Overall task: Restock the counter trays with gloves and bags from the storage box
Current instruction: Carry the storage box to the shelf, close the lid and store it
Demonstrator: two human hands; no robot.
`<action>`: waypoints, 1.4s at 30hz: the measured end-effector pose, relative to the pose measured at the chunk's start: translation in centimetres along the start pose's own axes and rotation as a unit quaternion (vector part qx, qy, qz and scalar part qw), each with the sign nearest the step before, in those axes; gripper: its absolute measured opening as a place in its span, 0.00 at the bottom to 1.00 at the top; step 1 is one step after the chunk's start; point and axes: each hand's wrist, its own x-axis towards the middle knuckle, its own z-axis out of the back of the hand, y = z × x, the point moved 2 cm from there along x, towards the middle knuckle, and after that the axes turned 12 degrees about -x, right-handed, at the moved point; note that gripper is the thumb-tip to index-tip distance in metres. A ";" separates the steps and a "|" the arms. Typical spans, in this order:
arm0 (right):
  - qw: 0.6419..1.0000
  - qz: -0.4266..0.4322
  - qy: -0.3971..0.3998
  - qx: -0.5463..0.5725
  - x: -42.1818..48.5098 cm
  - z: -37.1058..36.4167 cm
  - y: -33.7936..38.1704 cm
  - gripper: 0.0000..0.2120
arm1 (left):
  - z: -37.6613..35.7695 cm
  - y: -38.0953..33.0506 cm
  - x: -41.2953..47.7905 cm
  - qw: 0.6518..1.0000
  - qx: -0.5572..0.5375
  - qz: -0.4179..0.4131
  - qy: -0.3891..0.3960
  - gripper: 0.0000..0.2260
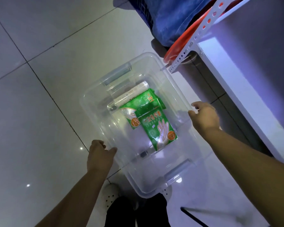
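A clear plastic storage box (pixel 95 112) with its clear lid on sits on the tiled floor below me. Through the lid I see two green packs of disposable gloves (pixel 156 128) and a whitish pack of bags (pixel 131 94) behind them. My left hand (pixel 99 155) grips the box's left rim, fingers curled over the edge. My right hand (pixel 204 116) grips the right rim the same way.
A white shelf unit with a perforated metal post (pixel 192 41) stands at the right, close to the box. Blue cloth (pixel 174 18) and a red disc (pixel 179 46) lie under it at the top. My feet in perforated white shoes (pixel 111 194) are just below the box.
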 end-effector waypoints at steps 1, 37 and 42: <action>1.000 0.002 -0.015 0.010 -0.8 0.8 -0.5 0.15 | 0.5 -0.9 -0.5 0.999 0.016 -0.023 -0.024 0.22; 0.830 -0.240 -0.273 0.422 -19.9 22.7 -15.4 0.14 | -1.4 -16.8 -22.4 0.844 0.209 -0.443 0.219 0.13; 0.923 -0.091 -0.244 0.282 -22.0 19.0 -8.8 0.13 | -0.7 -19.6 -21.4 0.870 0.141 -0.416 0.226 0.08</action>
